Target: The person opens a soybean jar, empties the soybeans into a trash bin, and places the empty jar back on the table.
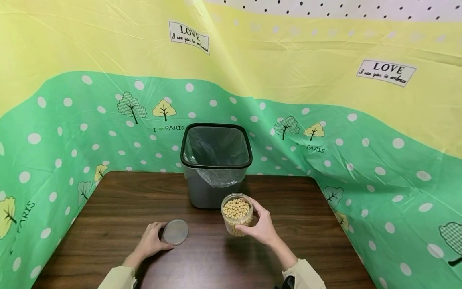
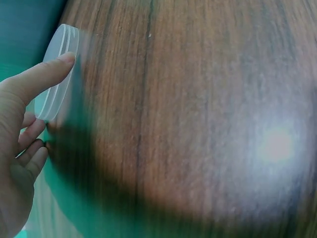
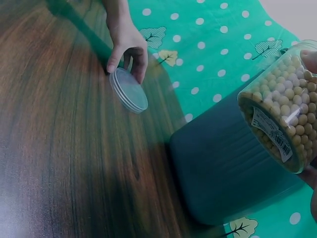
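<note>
left on the surface (image 1: 306,208), the left hand (image 1: 150,241) has its fingers clamped on the edge of a round, see-through lid (image 1: 176,232). to its right, the right hand (image 1: 262,225) has its fingers clamped around an open clear jar (image 1: 232,225) filled with round pale yellow beans (image 1: 236,208), just on the near side of a grey bin (image 1: 203,194), which stands far on the surface with a clear liner (image 1: 221,178) inside.

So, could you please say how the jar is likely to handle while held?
The jar is probably heavy for its size, being well filled with beans. It looks smooth, so may be slippery. Open-topped, it could spill if tipped.
</note>
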